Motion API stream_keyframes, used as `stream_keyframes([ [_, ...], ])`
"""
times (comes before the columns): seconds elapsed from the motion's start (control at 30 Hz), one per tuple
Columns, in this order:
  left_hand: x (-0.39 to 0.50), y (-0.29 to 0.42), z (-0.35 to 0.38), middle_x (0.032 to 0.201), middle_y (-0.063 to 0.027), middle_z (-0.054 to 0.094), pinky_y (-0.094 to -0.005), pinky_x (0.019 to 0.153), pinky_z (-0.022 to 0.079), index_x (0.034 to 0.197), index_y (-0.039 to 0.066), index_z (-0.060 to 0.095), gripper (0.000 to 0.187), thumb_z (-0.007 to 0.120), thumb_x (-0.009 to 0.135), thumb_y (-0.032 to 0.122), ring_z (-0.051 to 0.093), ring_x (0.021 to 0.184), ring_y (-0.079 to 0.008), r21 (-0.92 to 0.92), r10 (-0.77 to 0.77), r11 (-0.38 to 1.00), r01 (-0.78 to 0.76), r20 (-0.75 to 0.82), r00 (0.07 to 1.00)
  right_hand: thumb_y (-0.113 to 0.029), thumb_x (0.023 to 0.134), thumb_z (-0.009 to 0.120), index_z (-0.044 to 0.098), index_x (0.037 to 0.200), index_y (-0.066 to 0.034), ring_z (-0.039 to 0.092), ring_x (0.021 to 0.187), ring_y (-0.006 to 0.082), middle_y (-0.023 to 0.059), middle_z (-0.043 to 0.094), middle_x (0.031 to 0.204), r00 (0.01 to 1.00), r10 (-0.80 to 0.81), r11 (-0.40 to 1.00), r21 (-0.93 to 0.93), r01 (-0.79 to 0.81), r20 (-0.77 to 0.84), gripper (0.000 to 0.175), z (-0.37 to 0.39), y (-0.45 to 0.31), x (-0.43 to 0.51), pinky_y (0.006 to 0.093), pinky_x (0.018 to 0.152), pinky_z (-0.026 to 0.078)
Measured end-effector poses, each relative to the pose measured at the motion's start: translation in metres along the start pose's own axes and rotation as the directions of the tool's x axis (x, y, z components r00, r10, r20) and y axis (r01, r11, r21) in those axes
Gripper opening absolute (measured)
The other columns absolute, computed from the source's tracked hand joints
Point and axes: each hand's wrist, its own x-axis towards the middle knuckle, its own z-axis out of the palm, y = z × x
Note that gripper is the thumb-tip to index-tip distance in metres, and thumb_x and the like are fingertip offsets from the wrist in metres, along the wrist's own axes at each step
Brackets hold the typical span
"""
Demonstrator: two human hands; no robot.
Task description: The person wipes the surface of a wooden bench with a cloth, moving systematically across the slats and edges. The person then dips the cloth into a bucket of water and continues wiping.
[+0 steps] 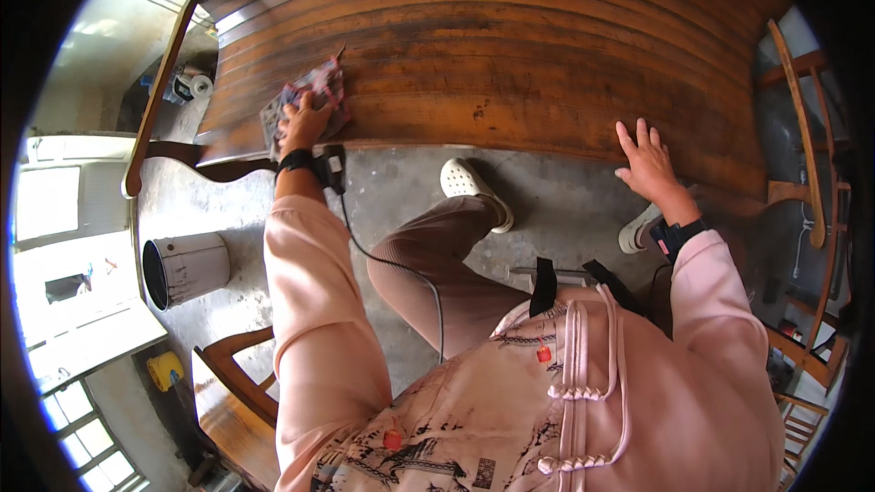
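My left hand (303, 124) presses a crumpled, multicoloured cloth (327, 85) against the slatted seat of a long wooden bench (478, 68), near its front edge at the left. The fingers are bent over the cloth, which hides part of the slats. Towards the right end of the same seat, my right hand (646, 157) lies over the front edge with its fingers spread and nothing in it. Dark worn patches mark the brown wood between the two hands. A black device with a cable is strapped at my left wrist.
Curved wooden armrests (164, 92) bound the bench at both ends. A grey-white bucket (195, 266) lies on the concrete floor (410, 178) at the left, near a wooden chair (236, 417). A yellow bucket (164, 370) is by the wall. My cable (403, 265) hangs across my leg.
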Motion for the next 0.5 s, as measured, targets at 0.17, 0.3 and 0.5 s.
stream_keyframes([
  [0.17, -0.05, 0.087, 0.019, 0.149, -0.0165, 0.018, -0.0667, 0.102, 0.015, 0.135, 0.033, 0.041, 0.065, 0.056, 0.077, 0.059, 0.012, 0.135, -0.0472, -0.04, 0.093, 0.995, -0.09, 0.066, 0.994, -0.029, 0.074, 0.072, 0.025, 0.144, -0.017, 0.028, 0.13, 0.0462, 0.0265, 0.022, 0.145, 1.0, -0.01, 0.999, 0.036, 0.01, 0.009, 0.085, -0.007, -0.001, 0.002, 0.0531, 0.102, 0.033],
  [0.3, -0.101, 0.165, 0.038, 0.15, -0.0164, 0.015, -0.0706, 0.1, 0.015, 0.139, 0.035, 0.034, 0.067, 0.054, 0.08, 0.058, 0.009, 0.134, -0.0507, 0.053, 0.212, 0.974, -0.222, 0.158, 0.964, -0.036, 0.077, 0.068, 0.029, 0.143, -0.0164, 0.027, 0.131, 0.0463, 0.0273, 0.022, 0.146, 0.998, -0.02, 0.995, 0.102, 0.015, 0.054, 0.079, -0.013, 0.001, 0.006, 0.0505, 0.103, 0.033],
  [0.5, -0.178, 0.25, 0.072, 0.152, -0.0175, 0.008, -0.0689, 0.102, 0.008, 0.139, 0.033, 0.035, 0.068, 0.055, 0.078, 0.056, 0.004, 0.137, -0.0469, -0.006, 0.407, 0.909, -0.416, 0.228, 0.885, -0.036, 0.08, 0.062, 0.042, 0.136, -0.0125, 0.041, 0.124, 0.0377, 0.0225, 0.044, 0.135, 0.918, -0.334, 0.919, 0.287, 0.268, 0.214, 0.064, -0.067, 0.045, 0.02, 0.0411, 0.102, 0.036],
])
